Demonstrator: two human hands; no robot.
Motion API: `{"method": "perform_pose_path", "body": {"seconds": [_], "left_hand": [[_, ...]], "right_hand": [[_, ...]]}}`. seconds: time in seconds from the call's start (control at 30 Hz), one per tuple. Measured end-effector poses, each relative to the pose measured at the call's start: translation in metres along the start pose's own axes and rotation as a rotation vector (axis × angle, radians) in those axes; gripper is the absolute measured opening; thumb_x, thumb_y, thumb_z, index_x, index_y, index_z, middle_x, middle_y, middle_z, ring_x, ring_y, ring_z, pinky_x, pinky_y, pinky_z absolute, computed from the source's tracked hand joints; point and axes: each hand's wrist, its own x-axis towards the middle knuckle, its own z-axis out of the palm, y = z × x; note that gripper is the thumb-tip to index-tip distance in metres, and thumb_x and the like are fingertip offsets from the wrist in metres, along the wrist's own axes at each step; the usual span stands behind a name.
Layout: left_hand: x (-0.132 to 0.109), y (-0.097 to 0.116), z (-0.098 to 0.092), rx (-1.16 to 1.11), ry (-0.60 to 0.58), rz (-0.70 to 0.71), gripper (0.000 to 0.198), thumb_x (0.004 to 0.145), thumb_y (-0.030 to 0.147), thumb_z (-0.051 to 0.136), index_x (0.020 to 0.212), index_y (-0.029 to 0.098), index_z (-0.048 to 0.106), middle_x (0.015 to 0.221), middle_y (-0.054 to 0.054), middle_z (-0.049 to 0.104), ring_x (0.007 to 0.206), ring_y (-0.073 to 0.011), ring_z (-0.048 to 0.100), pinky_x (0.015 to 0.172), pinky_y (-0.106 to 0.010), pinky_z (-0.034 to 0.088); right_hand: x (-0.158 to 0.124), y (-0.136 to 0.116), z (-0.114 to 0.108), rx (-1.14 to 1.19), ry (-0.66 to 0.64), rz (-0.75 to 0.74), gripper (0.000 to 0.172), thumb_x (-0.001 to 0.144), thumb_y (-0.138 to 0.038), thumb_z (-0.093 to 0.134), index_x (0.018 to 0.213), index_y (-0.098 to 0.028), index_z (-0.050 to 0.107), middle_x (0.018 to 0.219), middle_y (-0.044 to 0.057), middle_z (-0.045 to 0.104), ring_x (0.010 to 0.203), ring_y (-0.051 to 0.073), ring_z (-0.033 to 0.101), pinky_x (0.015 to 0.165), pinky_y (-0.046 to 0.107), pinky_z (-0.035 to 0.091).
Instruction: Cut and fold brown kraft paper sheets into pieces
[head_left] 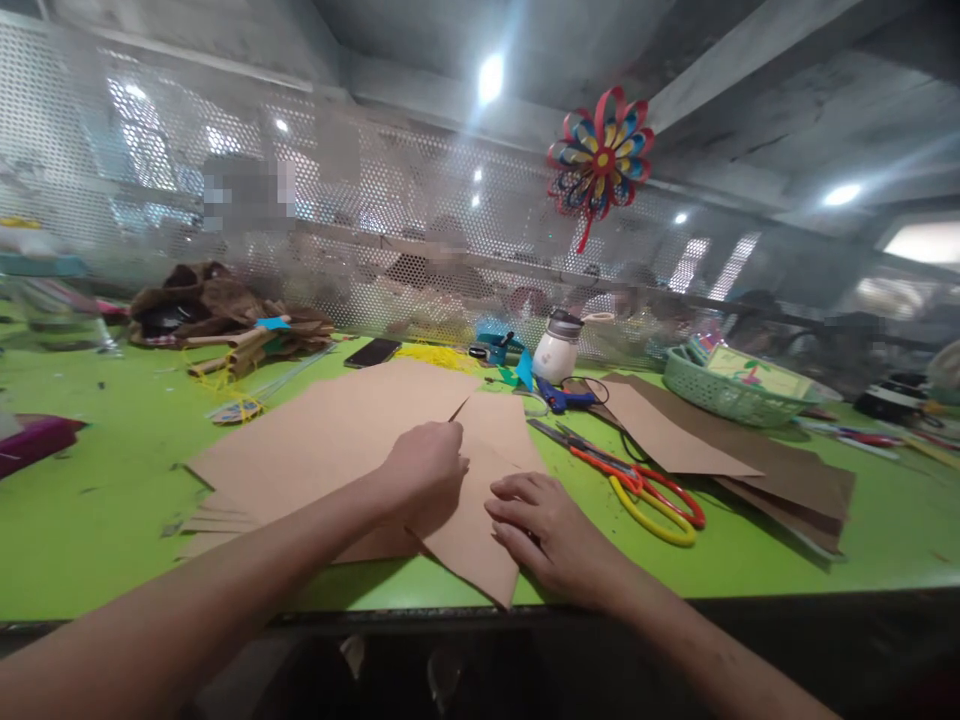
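My left hand (426, 472) is closed in a fist, low over the brown paper sheets (330, 430). What its curled fingers hold, if anything, is hidden; a thin dark sliver shows just above the knuckles, and I cannot tell if it is a blade or a gap between sheets. Beneath and to the right of that fist lies a narrower piece of brown paper (487, 540), one corner reaching the table's front edge. My right hand (544, 530) rests with fingers spread on this piece's right edge. Large scissors (630, 480) with red and yellow handles lie to its right.
Beyond the scissors are more brown sheets (675, 430) and a green basket (739, 390). A blue glue gun (562, 396), a white bottle (556, 346), yellow strands (439, 356) and a phone (373, 352) lie behind the paper. Rolled brown pieces (262, 340) are piled at back left.
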Motion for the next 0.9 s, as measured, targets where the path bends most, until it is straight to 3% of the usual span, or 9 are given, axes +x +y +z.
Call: {"method": "perform_pose_path", "body": {"seconds": [0.1,0.17,0.27,0.53,0.67,0.9], "left_hand": [[-0.015,0.004,-0.002,0.098,0.053,0.183,0.022,0.076,0.018,0.059,0.097,0.014,0.065,0.101,-0.015,0.063,0.095,-0.0291,0.058,0.083,-0.04,0.042],[-0.025,0.008,-0.002,0.215,-0.001,0.43,0.011,0.081,0.016,0.054,0.083,0.015,0.065,0.094,-0.012,0.063,0.093,-0.0261,0.056,0.084,-0.038,0.041],[-0.041,0.011,0.0,0.391,-0.087,0.709,0.024,0.089,0.013,0.047,0.07,0.016,0.062,0.078,-0.009,0.061,0.083,-0.0229,0.054,0.079,-0.036,0.042],[-0.075,0.012,0.011,0.396,-0.076,0.811,0.011,0.089,0.011,0.051,0.09,0.013,0.061,0.093,-0.01,0.062,0.088,-0.0236,0.054,0.078,-0.036,0.044],[-0.081,0.016,0.013,0.338,-0.09,0.813,0.018,0.094,0.017,0.046,0.084,0.015,0.061,0.088,-0.009,0.062,0.085,-0.0226,0.056,0.075,-0.035,0.044],[-0.082,0.013,0.012,0.358,-0.123,0.806,0.012,0.089,0.015,0.052,0.096,0.015,0.062,0.096,-0.012,0.065,0.094,-0.0248,0.058,0.086,-0.037,0.045]], "right_hand": [[0.001,-0.001,-0.001,-0.025,-0.022,-0.003,0.022,0.092,-0.023,0.054,0.109,-0.019,0.068,0.11,0.01,0.066,0.105,0.024,0.054,0.093,0.043,0.043],[0.0,-0.001,-0.001,-0.025,-0.017,-0.009,0.023,0.093,-0.023,0.054,0.111,-0.019,0.067,0.11,0.01,0.066,0.104,0.024,0.054,0.093,0.043,0.043],[-0.001,-0.002,0.0,-0.026,0.008,-0.013,0.024,0.093,-0.023,0.053,0.113,-0.019,0.065,0.111,0.01,0.065,0.107,0.025,0.054,0.095,0.043,0.043],[0.0,-0.001,0.003,-0.034,0.036,-0.005,0.022,0.094,-0.023,0.051,0.109,-0.019,0.066,0.111,0.01,0.066,0.107,0.024,0.054,0.095,0.043,0.044],[-0.004,-0.001,0.0,-0.002,0.042,-0.009,0.023,0.094,-0.023,0.051,0.112,-0.018,0.065,0.114,0.012,0.065,0.11,0.024,0.054,0.097,0.044,0.044],[-0.032,-0.034,-0.012,0.057,0.007,-0.083,0.024,0.095,-0.018,0.048,0.112,-0.015,0.064,0.115,0.013,0.066,0.113,0.023,0.054,0.1,0.039,0.044]]}}
